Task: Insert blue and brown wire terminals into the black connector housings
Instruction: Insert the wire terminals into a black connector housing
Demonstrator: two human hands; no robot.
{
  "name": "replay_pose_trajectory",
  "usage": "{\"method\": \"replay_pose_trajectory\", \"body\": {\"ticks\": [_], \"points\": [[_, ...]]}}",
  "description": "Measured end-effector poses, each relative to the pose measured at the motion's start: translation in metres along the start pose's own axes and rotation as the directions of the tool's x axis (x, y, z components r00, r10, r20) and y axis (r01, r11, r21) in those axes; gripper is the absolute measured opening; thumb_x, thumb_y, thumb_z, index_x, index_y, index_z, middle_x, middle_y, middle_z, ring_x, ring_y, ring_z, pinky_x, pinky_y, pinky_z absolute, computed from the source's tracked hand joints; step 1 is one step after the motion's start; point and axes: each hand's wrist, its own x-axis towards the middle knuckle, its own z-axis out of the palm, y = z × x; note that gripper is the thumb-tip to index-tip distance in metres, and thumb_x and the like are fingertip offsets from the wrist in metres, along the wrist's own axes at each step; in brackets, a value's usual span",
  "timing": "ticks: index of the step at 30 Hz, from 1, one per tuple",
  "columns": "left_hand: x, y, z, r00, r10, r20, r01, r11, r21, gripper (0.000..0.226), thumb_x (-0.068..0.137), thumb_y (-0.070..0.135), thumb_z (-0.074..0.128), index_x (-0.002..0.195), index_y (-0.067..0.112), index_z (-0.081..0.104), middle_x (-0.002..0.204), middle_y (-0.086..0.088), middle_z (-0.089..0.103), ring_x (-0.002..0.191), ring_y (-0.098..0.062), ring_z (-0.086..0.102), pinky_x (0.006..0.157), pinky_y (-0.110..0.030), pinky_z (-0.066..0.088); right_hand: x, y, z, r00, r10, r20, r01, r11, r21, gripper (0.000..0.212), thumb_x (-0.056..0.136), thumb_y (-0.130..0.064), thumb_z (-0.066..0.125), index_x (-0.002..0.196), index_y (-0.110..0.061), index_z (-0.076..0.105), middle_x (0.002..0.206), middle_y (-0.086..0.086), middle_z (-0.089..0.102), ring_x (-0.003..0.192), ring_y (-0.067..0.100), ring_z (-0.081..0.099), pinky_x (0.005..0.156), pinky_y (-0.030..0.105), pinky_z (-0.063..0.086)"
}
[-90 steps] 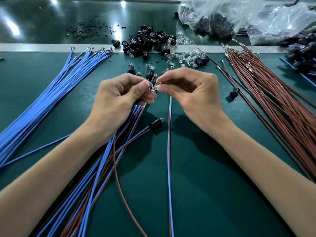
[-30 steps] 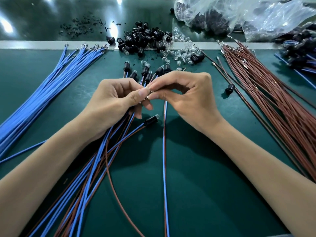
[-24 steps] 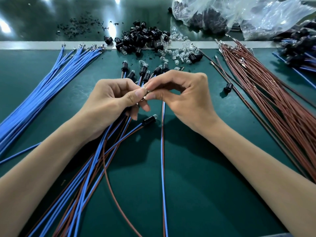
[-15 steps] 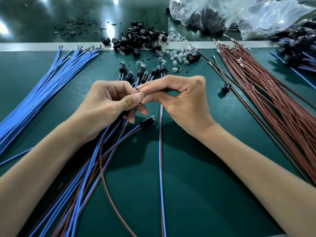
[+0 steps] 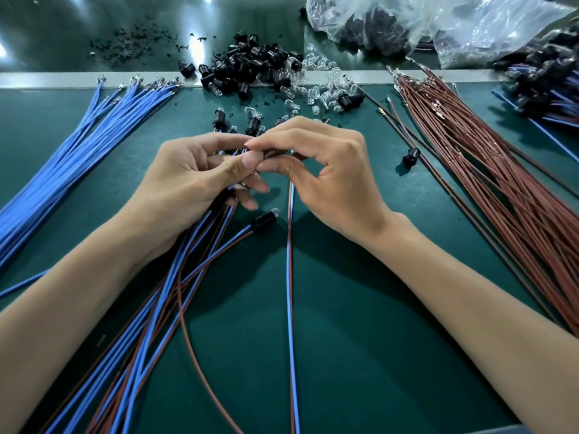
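The bench mat (image 5: 344, 339) looks matt and smooth, like rubber. The blue wires (image 5: 62, 170) and brown wires (image 5: 501, 183) have smooth plastic coats with small shiny metal tips (image 5: 137, 79). The black housings (image 5: 250, 67) are plastic with faint shine, the bulbs (image 5: 329, 89) clear and glossy, the bags (image 5: 470, 26) thin crinkled film
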Motion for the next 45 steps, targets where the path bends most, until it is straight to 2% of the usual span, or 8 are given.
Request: {"method": "replay_pose_trajectory", "body": {"ticks": [5, 8, 15, 22, 28, 35, 39, 45], "points": [[0.001, -0.001, -0.003, 0.999, 0.033, 0.000, -0.033, 0.999, -0.016, 0.022, 0.084, 0.030, 0.069, 0.103, 0.020, 0.065, 0.091, 0.003, 0.073, 0.084, -0.014, 0.070, 0.082, -0.022, 0.052, 0.003, 0.001, -0.002, 0.997, 0.074, -0.011, -0.074, 0.996, 0.051, 0.018, 0.082, 0.004, 0.067, 0.099, 0.002, 0.070, 0.091, 0.009, 0.069, 0.083, 0.015, 0.066, 0.079, 0.022, 0.052], [0.000, 0.001, -0.005, 0.998, 0.059, -0.027, -0.057, 0.996, 0.064, 0.027, 0.080, 0.041, 0.064, 0.100, 0.022, 0.067, 0.092, 0.001, 0.073, 0.089, -0.015, 0.069, 0.090, -0.027, 0.050, 0.005, 0.001, -0.005, 0.978, 0.205, -0.029, -0.198, 0.966, 0.166, 0.025, 0.082, 0.007, 0.065, 0.104, -0.005, 0.068, 0.089, 0.000, 0.066, 0.083, 0.004, 0.064, 0.079, 0.016, 0.049], [-0.003, 0.002, -0.005, 0.989, 0.131, -0.067, -0.097, 0.924, 0.371, 0.026, 0.083, 0.040, 0.067, 0.079, 0.014, 0.069, 0.072, -0.005, 0.071, 0.063, -0.012, 0.065, 0.067, -0.024, 0.050, 0.009, 0.001, -0.012, 0.935, 0.344, -0.085, -0.302, 0.898, 0.319, 0.030, 0.084, 0.007, 0.065, 0.107, -0.011, 0.063, 0.086, -0.006, 0.067, 0.078, -0.002, 0.064, 0.076, 0.014, 0.050], [-0.004, 0.005, -0.005, 0.988, 0.156, -0.016, -0.147, 0.957, 0.251, 0.026, 0.085, 0.034, 0.055, 0.078, 0.010, 0.065, 0.061, 0.004, 0.065, 0.048, -0.006, 0.057, 0.053, -0.013, 0.046, 0.011, 0.001, -0.016, 0.923, 0.366, -0.114, -0.311, 0.888, 0.339, 0.029, 0.084, 0.009, 0.064, 0.107, -0.010, 0.063, 0.084, -0.004, 0.067, 0.075, -0.003, 0.063, 0.074, 0.014, 0.050], [0.000, 0.005, -0.005, 0.998, -0.048, -0.045, 0.054, 0.988, 0.142, 0.040, 0.077, 0.047, 0.055, 0.073, 0.008, 0.064, 0.051, -0.002, 0.062, 0.040, -0.012, 0.056, 0.041, -0.016, 0.044, 0.011, 0.000, -0.016, 0.926, 0.361, -0.113, -0.305, 0.888, 0.344, 0.030, 0.083, 0.009, 0.065, 0.106, -0.009, 0.063, 0.084, -0.002, 0.067, 0.076, -0.002, 0.064, 0.075, 0.015, 0.051], [-0.002, 0.012, -0.007, 0.997, -0.072, 0.003, 0.072, 0.997, -0.038, 0.035, 0.081, 0.043, 0.051, 0.067, 0.016, 0.069, 0.053, 0.001, 0.060, 0.038, -0.007, 0.042, 0.039, -0.010, 0.031, 0.011, 0.001, -0.016, 0.921, 0.363, -0.140, -0.299, 0.891, 0.340, 0.029, 0.082, 0.007, 0.066, 0.105, -0.010, 0.064, 0.084, -0.003, 0.068, 0.078, 0.000, 0.065, 0.077, 0.017, 0.051], [-0.002, 0.011, -0.006, 0.997, -0.074, 0.015, 0.074, 0.997, -0.013, 0.031, 0.082, 0.037, 0.052, 0.078, 0.008, 0.064, 0.051, 0.003, 0.057, 0.038, -0.007, 0.038, 0.038, -0.010, 0.028, 0.008, -0.001, -0.012, 0.936, 0.340, -0.090, -0.294, 0.897, 0.331, 0.029, 0.080, 0.009, 0.068, 0.104, -0.008, 0.064, 0.085, -0.002, 0.067, 0.080, 0.000, 0.065, 0.078, 0.015, 0.050], [-0.003, 0.012, -0.005, 0.998, -0.061, 0.015, 0.061, 0.998, -0.020, 0.032, 0.082, 0.037, 0.050, 0.069, 0.010, 0.060, 0.044, 0.003, 0.048, 0.035, -0.005, 0.031, 0.040, -0.014, 0.020, 0.006, -0.003, -0.011, 0.950, 0.307, -0.058, -0.271, 0.902, 0.335, 0.029, 0.079, 0.007, 0.069, 0.105, -0.006, 0.064, 0.084, -0.001, 0.067, 0.080, -0.001, 0.065, 0.078, 0.014, 0.049]]}}
